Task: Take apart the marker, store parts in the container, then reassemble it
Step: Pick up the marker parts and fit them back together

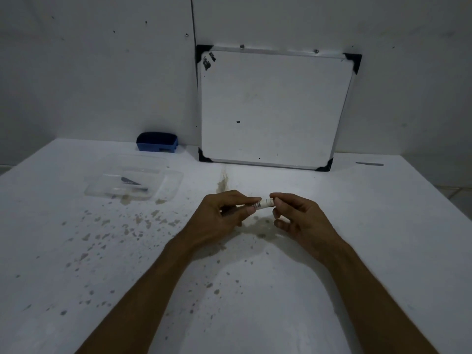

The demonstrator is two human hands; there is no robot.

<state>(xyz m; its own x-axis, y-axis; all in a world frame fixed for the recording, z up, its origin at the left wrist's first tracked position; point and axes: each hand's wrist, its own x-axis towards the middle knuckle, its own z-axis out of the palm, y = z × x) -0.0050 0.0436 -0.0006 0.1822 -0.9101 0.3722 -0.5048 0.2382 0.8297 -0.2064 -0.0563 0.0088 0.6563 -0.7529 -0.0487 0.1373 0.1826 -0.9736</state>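
While both hands' fingers [251,200] pinch the marker [263,203] over the worktop [383,200], a jerky pull could fling parts far from the container [163,198].

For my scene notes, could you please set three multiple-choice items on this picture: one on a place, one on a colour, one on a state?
1. Where does the clear container lie relative to the hands?
A. Ahead and to the left
B. Right of them
C. Under them

2. What colour is the eraser by the wall?
A. Red
B. Blue
C. Yellow

3. How is the marker held?
A. Lying free on the table
B. In one hand only
C. Between both hands

Answers:
1. A, as the container sits on the table up and left of the left hand.
2. B, as its body is plainly blue, left of the whiteboard.
3. C, as the left hand and the right hand each pinch one end of the white barrel.
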